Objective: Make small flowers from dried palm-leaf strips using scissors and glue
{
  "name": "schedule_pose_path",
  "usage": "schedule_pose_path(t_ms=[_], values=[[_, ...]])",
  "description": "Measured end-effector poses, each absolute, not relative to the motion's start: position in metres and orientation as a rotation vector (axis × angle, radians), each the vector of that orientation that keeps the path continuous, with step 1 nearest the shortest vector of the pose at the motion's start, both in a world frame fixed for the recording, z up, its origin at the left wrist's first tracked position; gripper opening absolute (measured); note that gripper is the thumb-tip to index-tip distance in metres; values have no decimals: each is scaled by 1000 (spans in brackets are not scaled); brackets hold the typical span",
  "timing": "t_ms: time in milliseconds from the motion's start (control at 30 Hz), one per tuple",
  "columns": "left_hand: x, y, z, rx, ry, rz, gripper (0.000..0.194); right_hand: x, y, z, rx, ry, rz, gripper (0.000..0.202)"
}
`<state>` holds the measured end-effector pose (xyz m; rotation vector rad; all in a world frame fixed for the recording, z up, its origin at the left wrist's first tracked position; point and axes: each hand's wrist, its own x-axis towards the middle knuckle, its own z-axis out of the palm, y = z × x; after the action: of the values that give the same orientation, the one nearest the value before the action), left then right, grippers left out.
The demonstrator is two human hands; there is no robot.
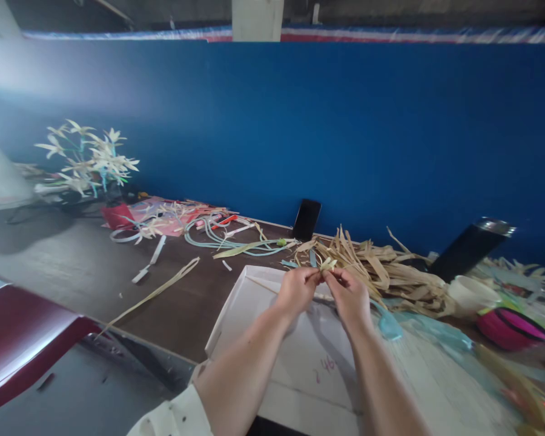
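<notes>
Above a white box lid (pixel 249 321), my left hand (pixel 298 290) and my right hand (pixel 347 295) meet fingertip to fingertip. Both pinch a small pale yellow-green piece of husk (pixel 327 264) that sticks up between them. The fingers of each hand are closed on it, and its lower part is hidden behind them. A thin stick (pixel 261 284) lies on the lid to the left of my left hand. Just beyond my right hand is a heap of dry tan husks (pixel 381 266).
A black phone (pixel 307 219) leans on the blue partition (pixel 272 133). Right: a dark bottle (pixel 465 251), white cup (pixel 471 295) and pink pouch (pixel 511 328). Left: pale husk flowers (pixel 104 158), coiled blue-green cords (pixel 200 237), a long strip (pixel 157 292) and a red chair (pixel 25 339).
</notes>
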<state>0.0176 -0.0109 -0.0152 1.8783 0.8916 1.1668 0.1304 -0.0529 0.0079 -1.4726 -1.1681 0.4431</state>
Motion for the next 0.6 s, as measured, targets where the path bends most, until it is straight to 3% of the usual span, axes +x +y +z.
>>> schedule_pose_path(t_ms=[300,600], values=[[16,-14,-14,2023,1004,1213,28,133,-51,2,-1485,-1209,395,32],[15,-15,-14,2105,1144,1185,28,131,-50,-2,-1415,-1142,604,35]])
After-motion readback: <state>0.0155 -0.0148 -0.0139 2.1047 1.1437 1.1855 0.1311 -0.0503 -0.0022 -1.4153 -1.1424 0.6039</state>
